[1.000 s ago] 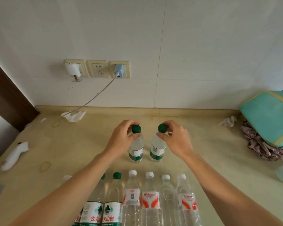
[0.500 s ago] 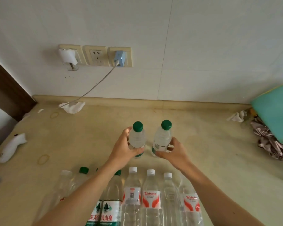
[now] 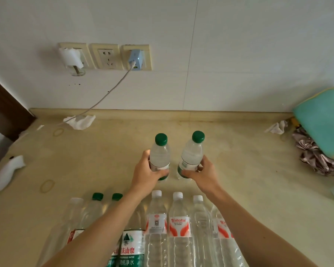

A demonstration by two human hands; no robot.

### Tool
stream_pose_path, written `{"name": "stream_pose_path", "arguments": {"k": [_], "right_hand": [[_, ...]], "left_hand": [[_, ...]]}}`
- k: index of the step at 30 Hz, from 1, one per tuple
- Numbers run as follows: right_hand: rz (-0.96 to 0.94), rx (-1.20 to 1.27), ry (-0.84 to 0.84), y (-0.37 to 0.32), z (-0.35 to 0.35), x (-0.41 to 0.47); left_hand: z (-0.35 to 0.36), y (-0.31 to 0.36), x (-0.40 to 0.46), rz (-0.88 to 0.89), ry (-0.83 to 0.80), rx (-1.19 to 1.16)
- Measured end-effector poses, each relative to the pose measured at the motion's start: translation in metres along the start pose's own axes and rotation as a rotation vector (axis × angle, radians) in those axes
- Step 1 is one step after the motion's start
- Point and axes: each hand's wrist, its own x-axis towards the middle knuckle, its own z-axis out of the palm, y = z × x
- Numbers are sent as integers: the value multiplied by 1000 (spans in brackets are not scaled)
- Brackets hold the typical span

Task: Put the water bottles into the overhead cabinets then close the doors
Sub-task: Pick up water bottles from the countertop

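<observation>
Each hand carries one small clear plastic water bottle with a dark green screw cap, and both are taken low on the body, around the label band, probably so the cap end stays free to lead upward toward the overhead cabinets, which lie out of view. The left hand (image 3: pixel 146 175) has its grip wrapped around the left small bottle (image 3: pixel 160 154): the thumb lies across the near side of the label and the fingers curl behind. That bottle stands close to upright, most of its body and cap rising above the grip and only a sliver of its base showing below it. The right hand (image 3: pixel 201 175) holds the right small bottle (image 3: pixel 192 153) the same way, fingers curled round the lower label, and this bottle leans a little to the right above the grip. Whether either base touches the pale yellow stone tabletop (image 3: pixel 249 170) or hangs just clear of it, I cannot tell.

The two bottles sit just beside each other without touching, which suits carrying them as a pair. Nearer the person than both grips, beneath the forearms, stands a row of taller clear bottles (image 3: pixel 178 224) with white and green caps, waiting their turn. By my judgement the task is at an early stage, since so many remain.
</observation>
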Motion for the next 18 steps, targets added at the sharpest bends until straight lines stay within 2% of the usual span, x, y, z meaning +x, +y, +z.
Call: {"name": "stream_pose_path", "arguments": {"k": [8,13,18], "right_hand": [[-128,64,109,-65,-6,-58],[-254,106,160,-131,-17,-105],[-417,157,210,-214,-39,-158]], "left_hand": [[-39,47,-24,169,12,-134],[-74,116,-47,356,31,-229],[-110,211,-74,580,46,-286]]}}
